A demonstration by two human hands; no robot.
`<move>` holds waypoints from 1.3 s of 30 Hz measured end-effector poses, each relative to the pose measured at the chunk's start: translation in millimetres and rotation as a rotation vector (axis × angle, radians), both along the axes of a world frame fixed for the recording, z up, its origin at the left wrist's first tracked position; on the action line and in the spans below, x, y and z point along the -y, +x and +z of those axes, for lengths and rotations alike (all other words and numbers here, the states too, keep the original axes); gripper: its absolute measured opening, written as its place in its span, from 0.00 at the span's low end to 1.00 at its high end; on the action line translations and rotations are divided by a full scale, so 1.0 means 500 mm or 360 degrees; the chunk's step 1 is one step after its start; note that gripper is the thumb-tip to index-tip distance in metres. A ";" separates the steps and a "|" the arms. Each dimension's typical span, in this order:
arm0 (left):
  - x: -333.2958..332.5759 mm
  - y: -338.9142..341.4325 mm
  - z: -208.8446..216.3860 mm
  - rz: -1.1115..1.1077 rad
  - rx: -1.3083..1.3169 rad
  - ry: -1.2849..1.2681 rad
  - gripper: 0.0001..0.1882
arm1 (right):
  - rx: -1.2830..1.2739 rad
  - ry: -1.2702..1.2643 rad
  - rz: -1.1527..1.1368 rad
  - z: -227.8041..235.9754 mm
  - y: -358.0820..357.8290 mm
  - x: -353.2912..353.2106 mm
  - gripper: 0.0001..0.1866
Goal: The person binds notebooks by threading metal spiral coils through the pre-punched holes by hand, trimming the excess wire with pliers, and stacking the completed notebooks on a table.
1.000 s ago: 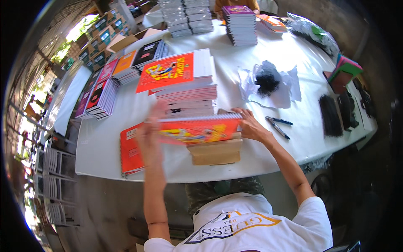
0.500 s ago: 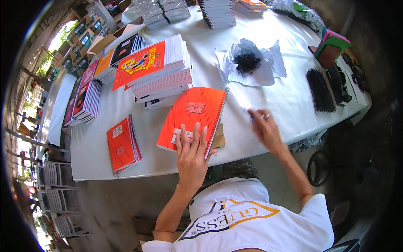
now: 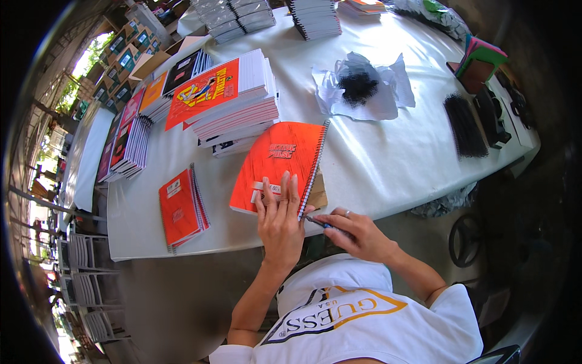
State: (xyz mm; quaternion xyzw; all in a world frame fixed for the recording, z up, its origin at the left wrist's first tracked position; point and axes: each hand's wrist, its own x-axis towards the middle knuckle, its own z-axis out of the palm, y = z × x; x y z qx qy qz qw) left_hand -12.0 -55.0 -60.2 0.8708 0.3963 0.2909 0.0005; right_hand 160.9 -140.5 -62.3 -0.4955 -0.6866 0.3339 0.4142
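Observation:
A red spiral notebook (image 3: 280,142) lies near the table's front edge, its wire coil running along the right side. Across the lower part of its cover my left hand (image 3: 280,227) lies flat, fingers stretched out and thumb near the coil's lower end. My right hand (image 3: 361,236) is closed around small pliers (image 3: 322,224) with dark jaws and bluish handles. Their tip is at the bottom end of the coil, close to my left thumb. Partly under the notebook's right side is a brown piece of cardboard (image 3: 319,189).
Red notebooks (image 3: 182,209) lie at the left. Behind stands a tall notebook stack (image 3: 233,100). Crumpled white paper (image 3: 388,106) holds black coils (image 3: 357,88); more black coils (image 3: 464,127) lie at the right beside a black device (image 3: 492,118). The white table's (image 3: 388,176) front edge is close to me.
My right hand has come left and toward me with the pliers, from beside the notebook to the lower end of its coil. My left hand stays on the cover.

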 end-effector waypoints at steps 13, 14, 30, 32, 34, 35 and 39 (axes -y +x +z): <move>-0.145 -0.313 0.155 0.0350 0.0839 -0.0048 0.31 | 0.0722 -0.0104 -0.0707 -0.082 0.264 -0.163 0.16; -0.153 -0.337 0.161 0.0463 0.0734 0.0057 0.31 | 0.1160 -0.0237 -0.0645 -0.080 0.273 -0.173 0.21; -0.249 -0.447 -0.007 0.0578 -0.0108 -0.0321 0.44 | 0.0917 0.0114 -0.0974 0.183 0.004 -0.668 0.42; -0.269 -0.424 0.026 0.0509 0.0072 -0.0227 0.42 | 0.0906 0.0045 -0.0850 0.185 0.018 -0.704 0.42; -0.286 -0.407 0.053 0.0418 0.0302 -0.0182 0.36 | 0.0888 -0.0091 -0.0838 0.195 0.025 -0.717 0.41; -0.302 -0.392 0.064 0.0402 0.0403 -0.0227 0.36 | 0.0854 -0.0115 -0.0830 0.199 0.040 -0.715 0.40; -0.378 -0.335 0.086 0.0308 0.0760 -0.0293 0.33 | 0.0710 -0.0217 -0.0808 0.211 0.069 -0.705 0.36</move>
